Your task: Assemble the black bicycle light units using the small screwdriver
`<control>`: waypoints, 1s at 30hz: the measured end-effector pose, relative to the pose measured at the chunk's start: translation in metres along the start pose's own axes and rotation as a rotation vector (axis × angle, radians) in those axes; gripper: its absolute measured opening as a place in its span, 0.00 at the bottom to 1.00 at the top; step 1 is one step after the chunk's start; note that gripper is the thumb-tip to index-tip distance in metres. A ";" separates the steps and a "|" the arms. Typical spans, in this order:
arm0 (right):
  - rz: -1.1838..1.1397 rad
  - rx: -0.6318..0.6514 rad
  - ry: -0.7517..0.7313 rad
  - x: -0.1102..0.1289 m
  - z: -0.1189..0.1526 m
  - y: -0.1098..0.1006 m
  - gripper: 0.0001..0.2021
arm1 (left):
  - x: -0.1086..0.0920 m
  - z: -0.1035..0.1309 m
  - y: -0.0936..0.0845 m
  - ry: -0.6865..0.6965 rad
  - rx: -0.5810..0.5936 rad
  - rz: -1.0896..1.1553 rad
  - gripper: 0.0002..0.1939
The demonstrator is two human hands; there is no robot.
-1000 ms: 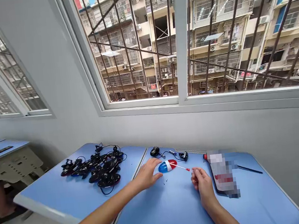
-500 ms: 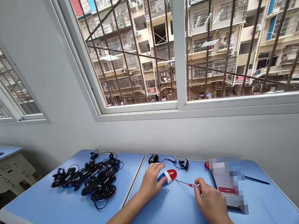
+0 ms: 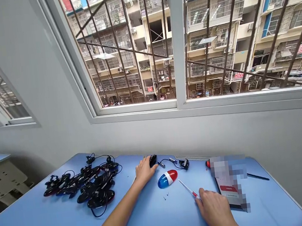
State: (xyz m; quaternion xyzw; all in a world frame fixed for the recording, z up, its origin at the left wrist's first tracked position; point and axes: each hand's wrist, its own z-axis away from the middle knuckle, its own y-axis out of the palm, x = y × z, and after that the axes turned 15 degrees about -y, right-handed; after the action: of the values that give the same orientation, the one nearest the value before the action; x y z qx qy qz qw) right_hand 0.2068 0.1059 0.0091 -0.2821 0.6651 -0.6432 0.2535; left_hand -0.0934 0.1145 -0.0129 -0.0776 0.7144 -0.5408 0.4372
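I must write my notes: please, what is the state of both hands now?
Left hand: at the black part; firm grip cannot be told.
Right hand: closed, holding the screwdriver by its red handle.

Your left hand (image 3: pixel 143 172) hides part of the black piece (image 3: pixel 152 160), so you cannot see its whole shape. Your right hand (image 3: pixel 215 207) covers most of the screwdriver's (image 3: pixel 187 187) handle. Pixelation blurs the flat device (image 3: pixel 229 193). The two screws (image 3: pixel 164 198) are too small to show their threads. The table (image 3: pixel 148 221) and both your forearms run off the bottom edge.
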 end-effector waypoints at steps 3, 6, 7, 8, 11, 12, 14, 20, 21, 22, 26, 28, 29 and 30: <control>0.014 -0.018 0.007 0.003 0.002 -0.002 0.07 | 0.008 -0.001 0.000 -0.009 -0.007 0.073 0.21; 0.017 -0.015 0.023 0.005 0.002 -0.002 0.07 | 0.014 -0.002 0.000 0.002 -0.019 0.188 0.19; 0.012 -0.014 0.027 0.005 0.002 -0.002 0.08 | 0.015 -0.002 0.000 0.011 -0.021 0.235 0.19; 0.006 -0.015 0.030 0.005 0.002 -0.001 0.08 | 0.015 -0.003 -0.001 0.022 -0.022 0.287 0.20; -0.012 -0.018 0.043 0.005 0.003 -0.002 0.08 | 0.010 0.000 -0.008 0.064 -0.019 0.459 0.23; -0.013 -0.018 0.049 0.005 0.003 -0.002 0.08 | 0.007 0.003 -0.013 0.082 -0.011 0.513 0.24; -0.007 -0.009 0.060 0.004 0.003 -0.004 0.08 | -0.002 0.015 -0.024 0.132 0.022 0.603 0.26; 0.028 0.031 0.066 0.004 0.004 -0.007 0.11 | -0.024 0.093 -0.049 0.470 0.447 0.704 0.19; 0.035 0.035 0.071 0.003 0.004 -0.007 0.11 | -0.024 0.105 -0.048 0.541 0.507 0.653 0.19; 0.042 0.038 0.076 0.003 0.005 -0.008 0.11 | -0.022 0.117 -0.046 0.614 0.554 0.607 0.20; 0.058 0.067 0.083 0.005 0.009 -0.009 0.11 | -0.011 0.140 -0.030 0.854 0.645 0.485 0.23; 0.050 0.090 0.075 0.007 0.011 -0.012 0.11 | -0.007 0.142 -0.025 0.908 0.641 0.398 0.24; 0.046 0.101 0.070 0.008 0.011 -0.014 0.11 | -0.006 0.141 -0.025 0.925 0.637 0.353 0.25; 0.044 0.110 0.068 0.009 0.012 -0.016 0.11 | -0.007 0.140 -0.026 0.938 0.635 0.312 0.25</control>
State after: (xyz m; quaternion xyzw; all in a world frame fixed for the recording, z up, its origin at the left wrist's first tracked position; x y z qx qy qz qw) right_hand 0.2098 0.0912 0.0244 -0.2309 0.6431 -0.6823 0.2600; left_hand 0.0007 0.0089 0.0078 0.4107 0.6374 -0.6344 0.1506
